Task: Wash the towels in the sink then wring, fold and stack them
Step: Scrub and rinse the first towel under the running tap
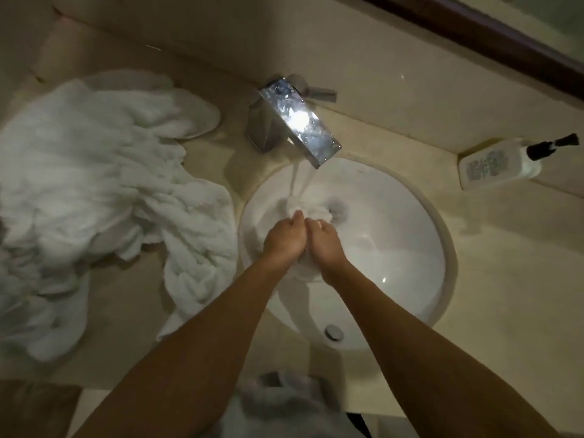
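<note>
— Where's our towel [311,206]?
— In the sink [395,235], under the tap [300,121]; its length runs toward us.
— Our left hand [282,240] and right hand [325,245]?
— Side by side, fingers curled round it.

1 sink [410,216], 1 faucet [300,124], 1 soap btl [502,164], 2 hands [284,241], towel heap [94,184].

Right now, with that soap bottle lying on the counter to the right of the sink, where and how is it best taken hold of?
Grip the soap bottle across its white body from above, fingers over the long sides. It lies on its side with the black pump pointing right, away from the sink; the pump looks too thin and off-balance for a steady hold.
</note>
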The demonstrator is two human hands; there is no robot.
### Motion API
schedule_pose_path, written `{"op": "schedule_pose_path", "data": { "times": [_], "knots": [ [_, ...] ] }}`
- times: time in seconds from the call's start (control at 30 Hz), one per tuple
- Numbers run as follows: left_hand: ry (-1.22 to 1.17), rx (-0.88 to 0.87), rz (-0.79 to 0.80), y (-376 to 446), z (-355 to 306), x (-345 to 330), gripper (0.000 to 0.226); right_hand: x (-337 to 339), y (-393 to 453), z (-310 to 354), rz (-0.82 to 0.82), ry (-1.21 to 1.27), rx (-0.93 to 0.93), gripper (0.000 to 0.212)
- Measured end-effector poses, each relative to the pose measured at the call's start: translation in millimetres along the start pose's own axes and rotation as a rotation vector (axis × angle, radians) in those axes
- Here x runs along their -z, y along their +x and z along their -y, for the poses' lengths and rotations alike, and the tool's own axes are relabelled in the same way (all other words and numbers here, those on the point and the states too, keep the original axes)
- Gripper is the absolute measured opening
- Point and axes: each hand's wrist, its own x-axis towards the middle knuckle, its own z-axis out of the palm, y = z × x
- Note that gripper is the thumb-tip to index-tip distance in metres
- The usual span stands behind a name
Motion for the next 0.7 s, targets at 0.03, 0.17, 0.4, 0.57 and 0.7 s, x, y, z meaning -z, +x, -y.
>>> {"op": "schedule_pose_path", "data": {
  "times": [0.03, 0.17, 0.4, 0.57, 0.7],
  "knots": [
    [0.022, 0.011, -0.018, -2.0, -1.6, 4.7, 0.055, -0.3, -3.8, 2.4, 0.015, 0.005, 0.012, 0.034],
    [0.016, -0.044, -0.066, 10.9, -7.5, 9.8, 0.039, 0.4, -1.0, 19.0, 0.032, 0.032, 0.044, 0.029],
    [-0.458, 0.179, 0.002, 17.0, 14.7, 16.5, 0.041, 2.8, 12.0, 8.6, 0.018, 0.205, -0.055, 0.029],
    [-0.848, 0.265, 0.128, 25.2, 57.8, 11.9, 0.067, 9.5, -7.9, -18.3, -0.117, 0.474, -0.109, 0.033],
    [-0.796, 0.079, 0.195, 10.0, 21.8, 11.6, 0.040, 11.0, -17.0, -0.6, 0.018, 0.571, -0.063, 0.032]
  ]
}}
